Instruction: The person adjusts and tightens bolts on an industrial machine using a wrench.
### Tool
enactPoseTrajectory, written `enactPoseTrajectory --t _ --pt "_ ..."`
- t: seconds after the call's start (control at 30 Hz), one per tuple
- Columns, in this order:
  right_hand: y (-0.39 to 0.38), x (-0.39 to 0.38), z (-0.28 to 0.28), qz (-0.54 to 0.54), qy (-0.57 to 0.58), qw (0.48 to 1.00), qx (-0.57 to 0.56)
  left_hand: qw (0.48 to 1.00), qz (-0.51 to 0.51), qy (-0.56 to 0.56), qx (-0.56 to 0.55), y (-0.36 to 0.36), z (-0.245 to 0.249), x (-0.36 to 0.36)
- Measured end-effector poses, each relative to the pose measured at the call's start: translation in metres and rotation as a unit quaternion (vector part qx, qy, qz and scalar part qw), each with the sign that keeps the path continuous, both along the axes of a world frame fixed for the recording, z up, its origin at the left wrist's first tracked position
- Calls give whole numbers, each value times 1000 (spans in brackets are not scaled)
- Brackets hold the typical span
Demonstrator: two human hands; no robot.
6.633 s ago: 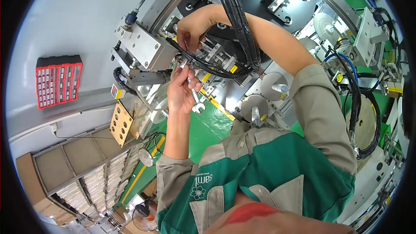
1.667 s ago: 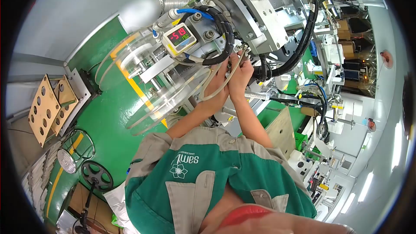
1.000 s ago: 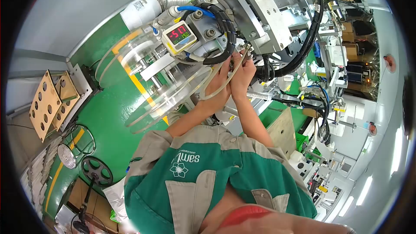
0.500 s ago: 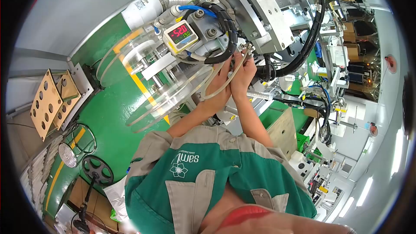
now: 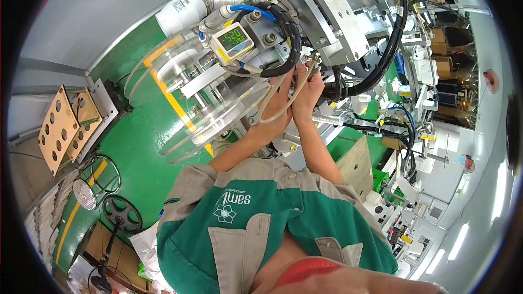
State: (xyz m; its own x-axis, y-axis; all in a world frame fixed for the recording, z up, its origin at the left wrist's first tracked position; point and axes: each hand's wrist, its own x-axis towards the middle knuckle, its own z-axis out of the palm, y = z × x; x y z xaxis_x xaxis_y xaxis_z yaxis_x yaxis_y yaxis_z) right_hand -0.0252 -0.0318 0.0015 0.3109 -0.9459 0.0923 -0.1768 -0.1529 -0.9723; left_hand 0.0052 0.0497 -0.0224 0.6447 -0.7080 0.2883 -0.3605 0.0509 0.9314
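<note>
My left hand reaches up under the black wrapped cable loop, its fingertips mostly hidden by the cable and pale tubes. Beside it, my right hand is closed, fingers bent together at a small metal fitting; what it grips is too small to make out. A pale flexible tube curves down across both hands. Left of them, a white gauge with a lit green display sits by a metal block. Clear round discs on a shaft are below the gauge.
A large metal assembly rises above my hands, with a thick black cable at its right. A wooden box is at lower right. On the left are a perforated board, a round stool and a black handwheel.
The gauge's large digits have turned from red to green. The gauge and the parts around it appear slightly further right and lower. Both hands remain at nearly the same spot.
</note>
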Motion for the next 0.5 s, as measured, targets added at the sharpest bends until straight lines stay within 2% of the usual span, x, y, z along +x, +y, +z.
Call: enactPoseTrajectory --t 0.17,0.23,0.27,0.5 --pt "-1 0 2 5 12 1000 4 999 -14 16 -33 -6 -9 -1" --pt "-1 -1 2 7 5 999 34 992 -22 44 -117 -8 -3 4" --pt "-1 -1 1 7 4 999 33 986 -57 122 -95 -3 3 1" --pt "4 3 11 21 3 1000 20 988 -41 137 -66 -8 -4 3"
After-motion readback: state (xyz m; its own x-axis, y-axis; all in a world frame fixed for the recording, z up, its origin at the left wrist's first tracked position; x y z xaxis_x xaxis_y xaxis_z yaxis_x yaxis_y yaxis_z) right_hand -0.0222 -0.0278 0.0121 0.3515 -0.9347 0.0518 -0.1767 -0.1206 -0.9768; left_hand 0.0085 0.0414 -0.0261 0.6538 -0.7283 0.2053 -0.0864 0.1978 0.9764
